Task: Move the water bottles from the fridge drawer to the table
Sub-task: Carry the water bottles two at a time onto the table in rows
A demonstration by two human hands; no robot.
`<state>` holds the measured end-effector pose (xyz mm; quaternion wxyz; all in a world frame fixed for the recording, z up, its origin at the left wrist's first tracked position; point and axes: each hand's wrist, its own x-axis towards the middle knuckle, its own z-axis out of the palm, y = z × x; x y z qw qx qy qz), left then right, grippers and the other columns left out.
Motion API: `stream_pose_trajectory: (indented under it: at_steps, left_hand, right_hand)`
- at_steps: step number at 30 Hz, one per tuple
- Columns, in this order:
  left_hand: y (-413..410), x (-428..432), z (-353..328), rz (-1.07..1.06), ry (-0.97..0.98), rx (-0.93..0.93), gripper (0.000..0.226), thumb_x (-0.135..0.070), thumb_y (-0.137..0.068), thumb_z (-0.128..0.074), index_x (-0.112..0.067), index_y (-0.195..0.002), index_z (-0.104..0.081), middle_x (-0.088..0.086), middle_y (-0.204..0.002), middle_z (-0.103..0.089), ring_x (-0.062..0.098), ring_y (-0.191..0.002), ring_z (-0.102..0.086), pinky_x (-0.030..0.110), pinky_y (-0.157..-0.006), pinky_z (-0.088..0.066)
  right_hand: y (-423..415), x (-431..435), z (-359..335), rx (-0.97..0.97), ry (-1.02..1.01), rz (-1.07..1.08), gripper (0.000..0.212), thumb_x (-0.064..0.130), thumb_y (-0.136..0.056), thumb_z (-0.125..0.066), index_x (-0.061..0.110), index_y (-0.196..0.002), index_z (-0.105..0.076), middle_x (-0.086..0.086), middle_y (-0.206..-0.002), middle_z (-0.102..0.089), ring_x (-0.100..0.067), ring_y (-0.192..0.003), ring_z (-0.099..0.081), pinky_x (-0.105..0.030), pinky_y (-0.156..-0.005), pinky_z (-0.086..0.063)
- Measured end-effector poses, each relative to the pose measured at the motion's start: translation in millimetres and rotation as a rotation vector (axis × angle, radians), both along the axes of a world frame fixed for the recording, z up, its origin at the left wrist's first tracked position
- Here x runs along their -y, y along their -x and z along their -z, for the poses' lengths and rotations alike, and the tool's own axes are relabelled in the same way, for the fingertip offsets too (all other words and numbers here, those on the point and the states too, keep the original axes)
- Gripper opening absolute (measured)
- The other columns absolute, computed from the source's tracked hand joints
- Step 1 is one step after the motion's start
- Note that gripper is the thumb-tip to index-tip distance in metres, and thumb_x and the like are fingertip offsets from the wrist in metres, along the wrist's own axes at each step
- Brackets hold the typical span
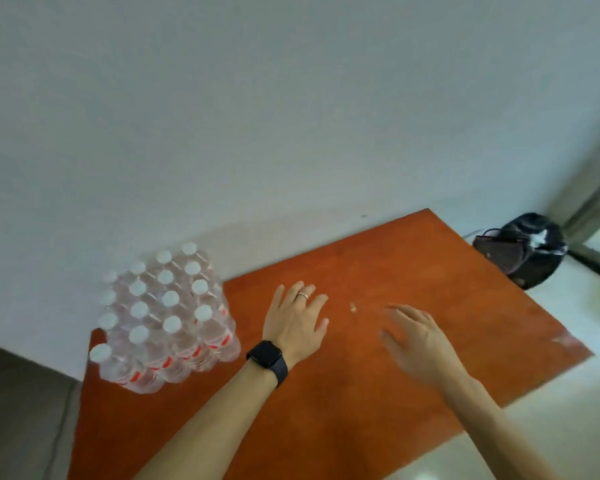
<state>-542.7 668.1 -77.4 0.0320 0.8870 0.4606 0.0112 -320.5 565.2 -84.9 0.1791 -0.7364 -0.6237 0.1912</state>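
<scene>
My left hand point(297, 322) and right hand point(418, 341) hang over the orange surface point(378, 393), fingers point(305, 293) spread and holding nothing. The water bottles point(167, 317) stand upright in a tight cluster at the far left corner, close to the edge. I think a careless sweep of my left arm could topple the outer ones off that edge.
</scene>
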Motion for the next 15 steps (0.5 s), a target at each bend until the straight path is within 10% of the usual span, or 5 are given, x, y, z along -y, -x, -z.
stream_pose_trajectory:
  at_steps: [15]
  left_hand:
    - [-496.8,279.7,-70.5,0.766,0.027,0.117,0.048,-0.048,-0.098,-0.048,-0.034,-0.144,-0.046,-0.001,-0.15,-0.047,0.02,-0.142,-0.035,0.045,-0.118,-0.02]
  right_hand:
    - [-312.8,408.8,-102.7,0.151,-0.149,0.914,0.038,0.048,-0.1,-0.049,0.036,-0.135,-0.058,0.008,-0.153,-0.044,-0.016,-0.148,-0.023,-0.035,-0.119,-0.021]
